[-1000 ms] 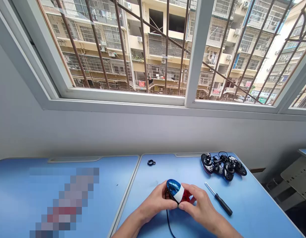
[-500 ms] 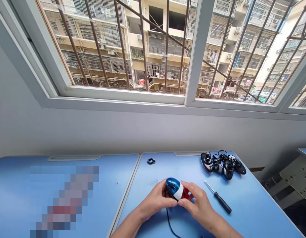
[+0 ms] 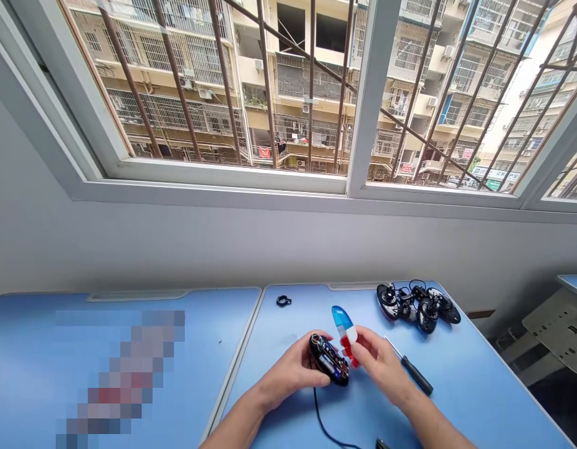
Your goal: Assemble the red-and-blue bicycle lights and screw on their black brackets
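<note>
A black light base (image 3: pixel 329 360) with exposed circuitry is cupped in the left hand (image 3: pixel 293 371), just beside the blue, white and red plastic cover (image 3: pixel 343 327) pinched in the right hand (image 3: pixel 377 358), near the screwdriver (image 3: pixel 418 377).

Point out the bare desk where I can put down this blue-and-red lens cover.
Bare blue desktop lies between the small black ring and the black parts pile, behind the right hand. More lies right of the screwdriver. It's crowded around the left hand, holding the black circuit unit.
</note>
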Tool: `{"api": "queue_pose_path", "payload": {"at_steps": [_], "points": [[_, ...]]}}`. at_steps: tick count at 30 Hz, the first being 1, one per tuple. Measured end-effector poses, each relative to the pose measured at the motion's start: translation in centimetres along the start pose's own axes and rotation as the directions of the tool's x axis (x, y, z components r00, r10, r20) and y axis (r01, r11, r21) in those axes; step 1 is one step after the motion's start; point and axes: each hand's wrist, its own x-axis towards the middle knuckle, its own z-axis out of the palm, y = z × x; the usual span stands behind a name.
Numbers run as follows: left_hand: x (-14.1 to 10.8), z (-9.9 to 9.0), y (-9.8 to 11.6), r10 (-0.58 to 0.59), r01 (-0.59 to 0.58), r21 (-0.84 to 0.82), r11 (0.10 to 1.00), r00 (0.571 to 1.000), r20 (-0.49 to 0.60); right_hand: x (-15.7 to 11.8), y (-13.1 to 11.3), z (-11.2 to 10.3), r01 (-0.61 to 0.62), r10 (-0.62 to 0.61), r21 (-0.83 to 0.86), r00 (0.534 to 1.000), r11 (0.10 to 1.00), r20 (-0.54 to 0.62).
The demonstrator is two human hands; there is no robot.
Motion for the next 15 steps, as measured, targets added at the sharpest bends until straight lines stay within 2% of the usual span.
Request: {"api": "queue_pose_path", "payload": {"at_steps": [6,15], "points": [[-0.2,-0.3,0.0,-0.004,0.005,-0.022,1.0,0.998,0.057,0.5,-0.1,-1.4,-0.174,0.15,0.327,0.984,0.929,0.097],[-0.2,-0.9,-0.4,-0.011,0.021,-0.066,0.998,0.989,0.148,1.0,0.8,-1.5,-0.232,0.184,0.488,0.972,0.842,0.144]]}}
